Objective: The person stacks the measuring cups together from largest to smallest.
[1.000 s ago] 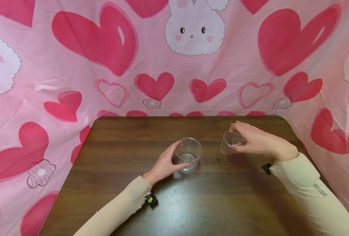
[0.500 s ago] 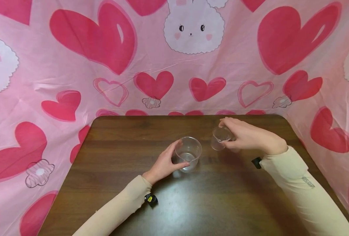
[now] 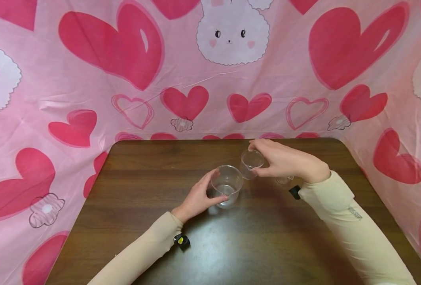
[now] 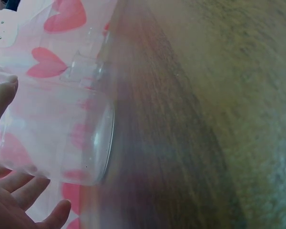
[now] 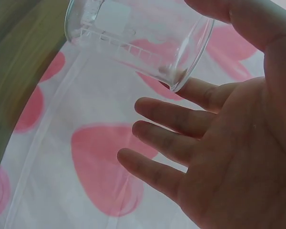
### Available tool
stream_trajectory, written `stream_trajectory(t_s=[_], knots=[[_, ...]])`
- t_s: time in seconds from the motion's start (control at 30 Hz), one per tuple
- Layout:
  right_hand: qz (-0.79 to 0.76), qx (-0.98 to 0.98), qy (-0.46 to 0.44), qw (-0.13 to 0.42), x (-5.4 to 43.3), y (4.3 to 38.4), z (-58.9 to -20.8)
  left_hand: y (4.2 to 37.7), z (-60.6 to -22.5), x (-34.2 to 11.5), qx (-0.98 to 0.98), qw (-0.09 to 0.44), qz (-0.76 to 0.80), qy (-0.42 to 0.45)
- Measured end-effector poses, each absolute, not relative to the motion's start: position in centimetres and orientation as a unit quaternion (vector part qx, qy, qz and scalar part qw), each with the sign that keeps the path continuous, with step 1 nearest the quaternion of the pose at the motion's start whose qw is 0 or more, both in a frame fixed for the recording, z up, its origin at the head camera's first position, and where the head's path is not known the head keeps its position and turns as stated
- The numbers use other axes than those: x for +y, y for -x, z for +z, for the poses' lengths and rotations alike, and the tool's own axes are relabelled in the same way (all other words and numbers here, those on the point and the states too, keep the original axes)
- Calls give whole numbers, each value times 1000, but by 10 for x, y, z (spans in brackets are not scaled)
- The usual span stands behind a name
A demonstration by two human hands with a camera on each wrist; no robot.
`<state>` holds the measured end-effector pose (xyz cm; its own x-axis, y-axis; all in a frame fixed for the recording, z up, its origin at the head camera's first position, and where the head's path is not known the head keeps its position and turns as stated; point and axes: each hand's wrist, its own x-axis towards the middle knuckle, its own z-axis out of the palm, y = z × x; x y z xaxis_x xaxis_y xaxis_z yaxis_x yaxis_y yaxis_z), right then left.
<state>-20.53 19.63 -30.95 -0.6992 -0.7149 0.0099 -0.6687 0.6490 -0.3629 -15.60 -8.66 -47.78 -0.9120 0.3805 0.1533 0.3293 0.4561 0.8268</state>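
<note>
A clear beaker (image 3: pixel 229 184) stands upright near the middle of the table. My left hand (image 3: pixel 196 201) grips its left side, thumb at the front and fingers behind. In the left wrist view the wall of this beaker (image 4: pixel 57 129) fills the space beside the fingers. Just behind and right of it is a smaller clear beaker (image 3: pixel 250 164), pinched near its rim between thumb and forefinger of my right hand (image 3: pixel 287 160). The right wrist view shows scale marks and a white patch on the small beaker (image 5: pixel 133 47), the other three fingers held off it. Both beakers look empty.
Another small piece of clear glassware (image 3: pixel 284 180) shows partly below the right wrist, mostly hidden by the hand. The brown wooden table (image 3: pixel 153 174) is bounded at the back and sides by pink heart-print cloth (image 3: pixel 224 79). A black strap end (image 3: pixel 294 192) hangs at the right sleeve.
My right hand has moved left with the small beaker, bringing it close to the larger one. The glassware under the right wrist has come into view. The left hand has stayed still.
</note>
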Motion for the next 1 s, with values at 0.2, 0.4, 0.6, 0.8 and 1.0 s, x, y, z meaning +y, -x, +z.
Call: stream_trajectory(t_s=[0.2, 0.4, 0.6, 0.8, 1.0], knots=[[-171, 900, 395, 64, 185, 207, -311, 156, -478, -87, 856, 34, 474, -205], [-176, 894, 408, 67, 174, 209, -315, 157, -477, -87, 854, 38, 475, -207], [-180, 880, 436, 57, 165, 212, -319, 157, -477, -87, 854, 38, 474, -210], [-182, 875, 443, 72, 159, 214, -326, 159, -478, -88, 856, 32, 472, -209], [-173, 881, 428, 99, 153, 214, -332, 159, -478, -88, 858, 34, 469, -205]])
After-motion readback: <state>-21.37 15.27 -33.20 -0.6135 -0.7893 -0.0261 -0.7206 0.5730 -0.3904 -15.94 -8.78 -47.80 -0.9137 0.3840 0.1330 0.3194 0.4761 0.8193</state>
